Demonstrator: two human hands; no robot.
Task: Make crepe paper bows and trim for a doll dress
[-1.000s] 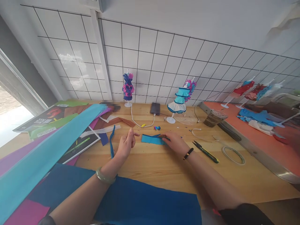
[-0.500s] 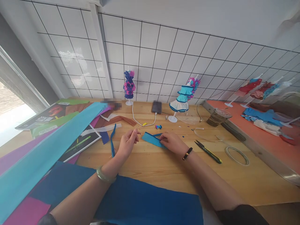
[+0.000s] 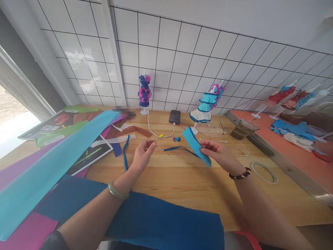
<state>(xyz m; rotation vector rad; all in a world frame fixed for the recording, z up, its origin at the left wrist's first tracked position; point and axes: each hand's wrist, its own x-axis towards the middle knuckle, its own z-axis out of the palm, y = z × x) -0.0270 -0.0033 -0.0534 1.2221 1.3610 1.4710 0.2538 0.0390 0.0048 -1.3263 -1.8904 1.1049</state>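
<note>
My right hand [image 3: 221, 154] pinches a light blue strip of crepe-like paper [image 3: 191, 140] with a dark blue edge, tilted above the table. Behind it, a narrow dark blue strip [image 3: 173, 148] runs leftward across the wood; I cannot tell whether the two are joined. My left hand [image 3: 143, 154] is raised with thumb and fingers drawn together, and whatever may be between the tips is too small to make out. Another narrow blue strip [image 3: 125, 152] lies just left of that hand. A wide dark blue sheet [image 3: 169, 218] covers the near edge, partly under my left forearm.
Coloured sheets [image 3: 65, 149] and magazines [image 3: 53, 123] cover the left side. Two small dressed mannequins [image 3: 145, 92] stand near the wall, with a phone [image 3: 174, 116] and cable between. A tape roll [image 3: 264, 172] and a drink cup [image 3: 244, 129] are at right, beside an orange surface [image 3: 262, 133].
My right hand has lifted the light blue strip off the table and moved right. The yellow-black snips are now hidden behind that hand and arm. My left hand has barely moved.
</note>
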